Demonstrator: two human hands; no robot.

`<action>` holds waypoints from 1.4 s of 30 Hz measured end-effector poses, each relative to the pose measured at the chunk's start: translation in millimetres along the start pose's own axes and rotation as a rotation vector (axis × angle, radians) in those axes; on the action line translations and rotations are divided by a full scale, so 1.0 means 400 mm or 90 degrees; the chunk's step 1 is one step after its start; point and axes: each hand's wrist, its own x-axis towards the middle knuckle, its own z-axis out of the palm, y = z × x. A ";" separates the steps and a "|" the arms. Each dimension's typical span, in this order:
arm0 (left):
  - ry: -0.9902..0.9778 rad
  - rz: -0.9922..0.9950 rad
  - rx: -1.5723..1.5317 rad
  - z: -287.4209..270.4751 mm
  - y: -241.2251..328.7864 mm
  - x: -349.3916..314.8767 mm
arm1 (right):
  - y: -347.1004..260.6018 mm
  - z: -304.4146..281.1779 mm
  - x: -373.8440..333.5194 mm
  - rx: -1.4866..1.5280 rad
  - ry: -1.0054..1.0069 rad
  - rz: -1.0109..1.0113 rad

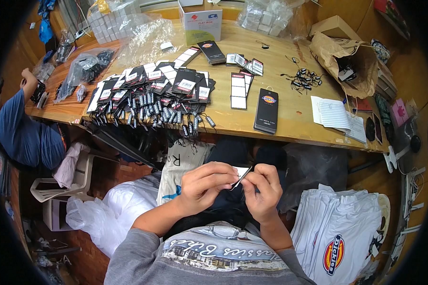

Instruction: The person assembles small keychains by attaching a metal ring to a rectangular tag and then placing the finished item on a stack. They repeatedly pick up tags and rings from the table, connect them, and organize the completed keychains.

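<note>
Above my lap, in front of the table edge, both hands meet on a small white-and-black hang tag (pixel 241 174). The fingers of my left hand (pixel 202 186) pinch it from one side, and my right hand (pixel 262 190) grips its other side between thumb and fingers. The tag is seen nearly edge-on, partly hidden by fingertips. Ahead on the table, a tall stack of black hang tags (pixel 266 112) stands by the front edge. Two white-panelled tags (pixel 238 91) lie just left of it. Further left spreads a large heap of tags (pixel 185 85), their strings hanging over the edge.
Loose black tag strings (pixel 303 80), a notebook (pixel 332 113) and a brown paper bag (pixel 354 59) occupy the table's right side. A carton (pixel 202 28) stands at the back. Folded white shirts (pixel 337 228) are at my right. Another person's blue sleeve (pixel 28 128) shows at left.
</note>
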 end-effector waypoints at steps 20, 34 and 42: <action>0.084 -0.249 -0.321 -0.014 -0.048 0.001 | 0.036 -0.045 0.000 0.280 -0.249 0.326; 0.189 -0.398 -0.628 -0.030 -0.041 0.012 | 0.091 -0.072 -0.026 0.683 -0.052 0.458; 0.182 -0.364 -0.635 -0.037 -0.040 0.016 | 0.073 -0.055 -0.008 0.422 -0.115 0.466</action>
